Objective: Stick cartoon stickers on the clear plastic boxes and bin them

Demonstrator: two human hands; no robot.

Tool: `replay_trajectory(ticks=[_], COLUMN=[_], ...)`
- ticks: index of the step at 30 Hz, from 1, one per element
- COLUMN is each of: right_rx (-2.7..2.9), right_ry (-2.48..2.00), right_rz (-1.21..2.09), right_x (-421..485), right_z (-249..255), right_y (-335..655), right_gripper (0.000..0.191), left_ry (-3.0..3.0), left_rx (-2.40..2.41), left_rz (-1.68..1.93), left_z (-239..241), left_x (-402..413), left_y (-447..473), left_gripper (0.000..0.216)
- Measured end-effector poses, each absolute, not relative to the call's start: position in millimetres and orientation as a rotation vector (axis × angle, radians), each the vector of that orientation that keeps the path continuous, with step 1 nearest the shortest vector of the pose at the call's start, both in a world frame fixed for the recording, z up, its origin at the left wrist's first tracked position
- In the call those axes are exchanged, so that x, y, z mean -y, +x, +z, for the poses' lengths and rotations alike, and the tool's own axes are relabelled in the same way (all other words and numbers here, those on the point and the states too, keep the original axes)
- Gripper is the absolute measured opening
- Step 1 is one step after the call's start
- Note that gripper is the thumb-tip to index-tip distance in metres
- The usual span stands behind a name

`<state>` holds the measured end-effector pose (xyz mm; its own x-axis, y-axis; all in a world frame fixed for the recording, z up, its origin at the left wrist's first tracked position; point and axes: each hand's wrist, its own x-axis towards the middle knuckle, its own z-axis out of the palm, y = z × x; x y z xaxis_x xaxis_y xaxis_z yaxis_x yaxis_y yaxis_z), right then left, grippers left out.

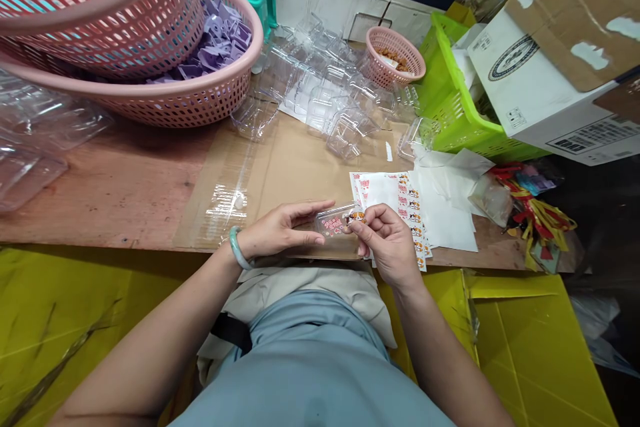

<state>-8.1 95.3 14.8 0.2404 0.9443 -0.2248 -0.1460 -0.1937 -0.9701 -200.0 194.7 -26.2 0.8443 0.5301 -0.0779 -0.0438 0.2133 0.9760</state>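
Observation:
Between my hands, over the front edge of the table, is a small clear plastic box [336,212] with pink lettering stuck on its face. My left hand [283,228], with a pale green bangle at the wrist, holds the box by its left end between thumb and fingers. At the right end, my right hand [389,240] pinches a cartoon dog sticker [356,217] against or just over the box; whether it is fully stuck down I cannot tell. Just behind the right hand lie sticker sheets [385,190] with pink lettering and several dog pictures.
Several clear plastic boxes [345,130] are heaped behind the cardboard [295,160]. Pink baskets [235,83] with purple pieces stand at left, a small pink basket [395,47] at the back. A green crate [465,120] and a white carton [545,100] stand at right.

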Motion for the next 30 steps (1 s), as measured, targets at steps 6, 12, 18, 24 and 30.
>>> replay_trajectory(ticks=[6,12,18,24,30], right_rx=[0.825,0.824,0.818,0.824,0.822], right_ry=[-1.416,-1.420,-1.422,-1.429,-1.451], right_rz=[1.197,1.201,1.201,1.180,1.172], right_x=[-96.2,-95.5,-95.8,-96.0,-95.8], right_z=[17.8,16.4,15.5,14.5,13.1], right_y=[-11.3,-10.9,-11.0,-12.0,-11.6], right_gripper=[0.034,0.033,0.034,0.032,0.033], left_ry=[1.305,1.303,1.304,1.304,1.295], left_rx=[-0.442,-0.442,-0.444,-0.454,-0.462], left_rz=[0.419,0.420,0.410,0.412,0.408], left_z=[-27.5,-28.1,-26.6,-24.5,-24.5], left_x=[-194.9,-195.4,-195.2,-195.2,-194.8], left_y=[-200.8,-200.9,-199.9,-199.9,-199.4], left_gripper=[0.069,0.069,0.071,0.069,0.070])
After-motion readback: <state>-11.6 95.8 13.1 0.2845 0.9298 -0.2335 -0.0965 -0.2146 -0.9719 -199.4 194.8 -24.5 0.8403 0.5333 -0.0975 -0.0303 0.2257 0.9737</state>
